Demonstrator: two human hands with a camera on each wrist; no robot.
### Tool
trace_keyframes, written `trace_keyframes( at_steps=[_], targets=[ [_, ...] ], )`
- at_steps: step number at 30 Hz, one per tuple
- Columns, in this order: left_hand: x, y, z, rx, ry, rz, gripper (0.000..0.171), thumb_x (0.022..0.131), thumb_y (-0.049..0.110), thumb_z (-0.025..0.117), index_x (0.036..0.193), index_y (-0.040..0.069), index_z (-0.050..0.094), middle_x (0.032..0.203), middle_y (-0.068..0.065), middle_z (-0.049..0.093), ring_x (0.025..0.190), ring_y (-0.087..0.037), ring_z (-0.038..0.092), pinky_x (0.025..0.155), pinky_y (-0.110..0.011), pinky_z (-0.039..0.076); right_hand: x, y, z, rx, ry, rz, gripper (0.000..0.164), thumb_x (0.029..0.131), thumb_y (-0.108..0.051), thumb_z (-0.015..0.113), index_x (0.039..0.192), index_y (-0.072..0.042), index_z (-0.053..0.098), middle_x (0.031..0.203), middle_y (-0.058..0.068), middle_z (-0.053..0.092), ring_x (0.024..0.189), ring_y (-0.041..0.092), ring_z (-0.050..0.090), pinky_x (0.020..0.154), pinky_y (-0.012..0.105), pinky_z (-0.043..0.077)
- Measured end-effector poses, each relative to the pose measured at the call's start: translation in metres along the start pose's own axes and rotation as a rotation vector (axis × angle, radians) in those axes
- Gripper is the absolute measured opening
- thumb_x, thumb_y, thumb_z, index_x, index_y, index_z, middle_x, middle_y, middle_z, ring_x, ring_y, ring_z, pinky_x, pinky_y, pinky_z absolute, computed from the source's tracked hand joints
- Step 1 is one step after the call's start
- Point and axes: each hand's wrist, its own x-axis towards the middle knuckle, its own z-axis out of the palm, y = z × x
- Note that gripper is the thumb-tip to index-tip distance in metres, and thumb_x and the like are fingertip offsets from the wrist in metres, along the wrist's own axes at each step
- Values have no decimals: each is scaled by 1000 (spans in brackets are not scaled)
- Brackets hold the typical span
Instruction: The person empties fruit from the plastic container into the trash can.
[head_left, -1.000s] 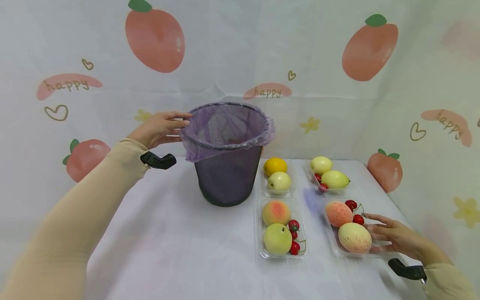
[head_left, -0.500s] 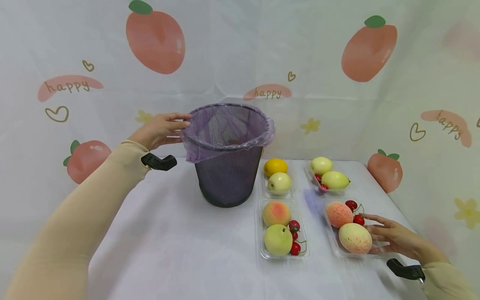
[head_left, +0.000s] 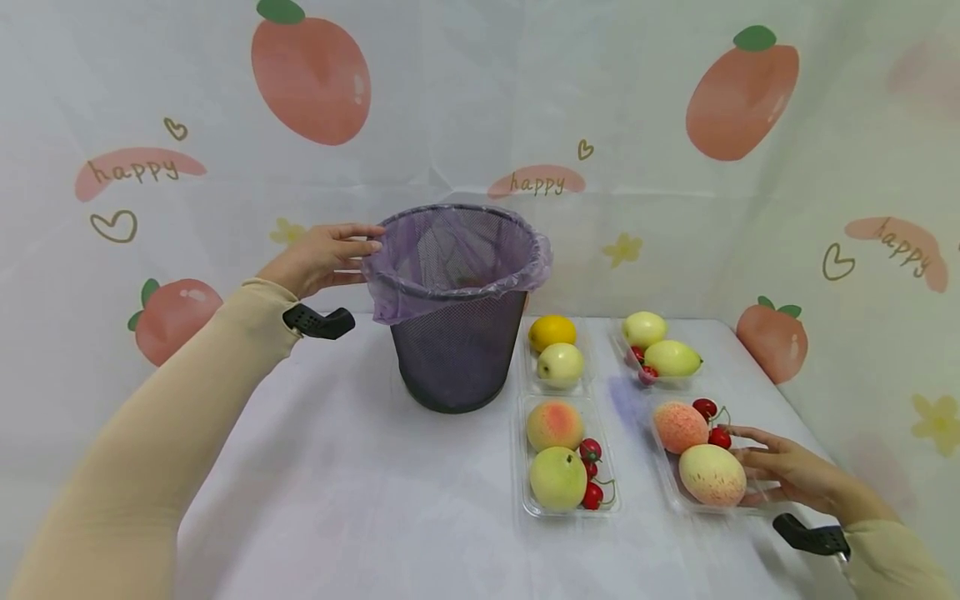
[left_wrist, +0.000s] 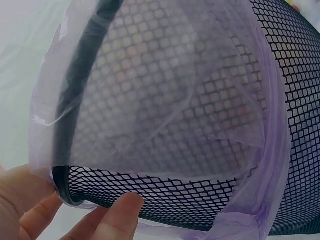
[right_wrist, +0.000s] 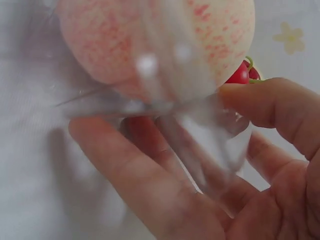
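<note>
A dark mesh wastebasket (head_left: 453,367) lined with a purple plastic bag (head_left: 405,307) stands at the back of the table. My left hand (head_left: 318,257) holds its left rim; in the left wrist view the fingers (left_wrist: 120,215) lie on both sides of the bag-covered rim. On the right, my right hand (head_left: 798,473) grips the side of a clear plastic container (head_left: 666,483). Inside are a pink peach (head_left: 680,427), a pale speckled peach (head_left: 712,475) and red cherries (head_left: 705,408). The right wrist view shows the fingers (right_wrist: 135,175) spread around the container's wall.
Left of the held container lies another clear container (head_left: 527,500) with a peach, a green fruit and cherries. Behind it is one with a yellow fruit (head_left: 552,332) and a pale apple (head_left: 560,364). A further container (head_left: 678,383) holds green-yellow fruit (head_left: 672,360). A printed curtain (head_left: 420,108) hangs behind.
</note>
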Motion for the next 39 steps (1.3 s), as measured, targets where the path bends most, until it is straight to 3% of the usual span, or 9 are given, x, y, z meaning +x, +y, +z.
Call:
trace_keyframes(
  at_steps=[7,13,16,20,26,30,34,35,39],
  targets=[
    [-2,3,-3,15,8,-1,56,99,25,56,150,13,37,141,-3,38,94,-6,58,84,-19,54,2,-13,4,-40,-1,-30,36,105,-21,44,112,-55,51,119,-7,55,103,15,63,87,51,55],
    [-2,4,-2,23,12,-6,55,99,24,56,150,13,37,142,-4,38,94,-6,58,84,-20,54,1,-18,10,-119,43,7,47,104,-23,45,118,-68,40,118,1,56,105,20,62,88,48,56],
    [-2,3,-1,11,5,-7,55,99,23,56,150,14,37,145,-4,35,94,-7,57,86,-20,54,-1,-19,12,-154,35,16,56,105,-24,43,131,-70,27,119,2,55,108,21,60,89,46,56],
    [-2,2,-1,-1,-4,-1,55,100,22,56,151,13,36,147,-6,34,94,-6,58,86,-20,54,-2,-19,16,-178,34,33,67,105,-26,42,148,-57,2,123,2,52,115,22,56,89,43,53],
    [-3,2,0,-5,-6,2,55,100,22,56,151,12,36,147,-6,34,91,-6,57,85,-20,54,-2,-14,18,-129,31,51,71,105,-27,41,151,-46,-10,133,12,45,117,23,52,92,44,52],
    [-3,2,0,-4,-8,6,55,100,22,55,151,12,36,146,-6,35,93,-6,57,86,-20,54,-2,-10,19,-84,17,68,72,106,-29,38,150,-43,-17,147,36,16,121,29,49,93,47,51],
    [-2,1,1,-9,-10,7,54,100,21,55,150,12,36,143,-4,37,94,-7,57,86,-21,54,-3,-5,19,18,-40,56,69,107,-27,34,146,-52,-17,150,33,-20,119,24,50,94,53,51],
    [-2,1,1,-10,-9,8,54,100,21,55,150,12,37,143,-4,37,94,-7,57,87,-21,54,-3,-4,19,47,-59,46,68,107,-26,33,145,-57,-14,149,32,-20,118,22,51,95,55,50],
    [-1,1,0,-13,-7,4,54,100,21,55,151,12,36,143,-4,38,95,-6,57,86,-20,54,-4,0,16,160,-148,-8,64,108,-20,30,138,-71,7,143,10,25,117,19,56,95,59,48]
  ],
)
